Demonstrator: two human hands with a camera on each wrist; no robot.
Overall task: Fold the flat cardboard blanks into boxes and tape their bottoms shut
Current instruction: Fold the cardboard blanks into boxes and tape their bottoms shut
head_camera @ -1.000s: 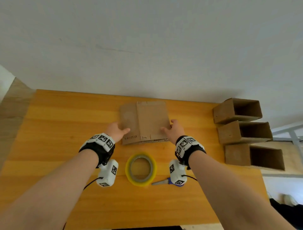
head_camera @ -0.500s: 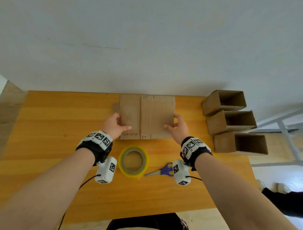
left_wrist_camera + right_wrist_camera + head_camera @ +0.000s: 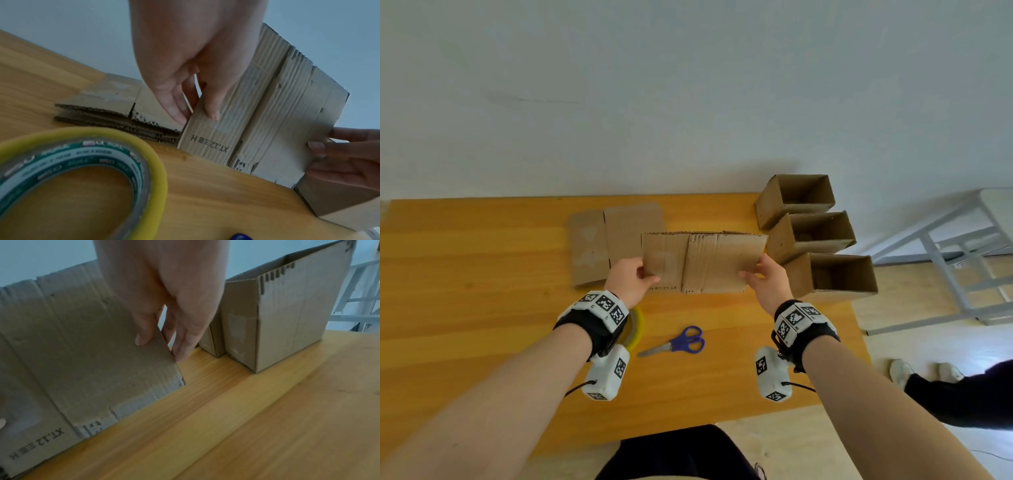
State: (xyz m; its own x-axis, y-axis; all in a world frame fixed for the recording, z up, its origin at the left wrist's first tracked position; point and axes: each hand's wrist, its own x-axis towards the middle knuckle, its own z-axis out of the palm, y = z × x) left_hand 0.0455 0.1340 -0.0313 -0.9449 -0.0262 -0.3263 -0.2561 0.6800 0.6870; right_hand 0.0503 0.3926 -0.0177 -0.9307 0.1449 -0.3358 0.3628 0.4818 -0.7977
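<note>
While both hands hold it, the flat cardboard blank (image 3: pixel 703 262) stands tilted above the table (image 3: pixel 465 308), ready for opening.

The left hand (image 3: pixel 628 281) pinches its left edge and the right hand (image 3: pixel 767 279) pinches its right edge, thumbs in front. The remaining blanks (image 3: pixel 606 246) lie behind; three folded boxes (image 3: pixel 825 274) stand to the right. Judged next: press the edges inward to square the tube, then fold the bottom flaps; tape roll (image 3: pixel 82 170) and scissors (image 3: pixel 681 341) lie near.

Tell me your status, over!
Left hand and right hand both pinching one flat cardboard blank. Unfolded yet. Folded boxes close beside right hand.
</note>
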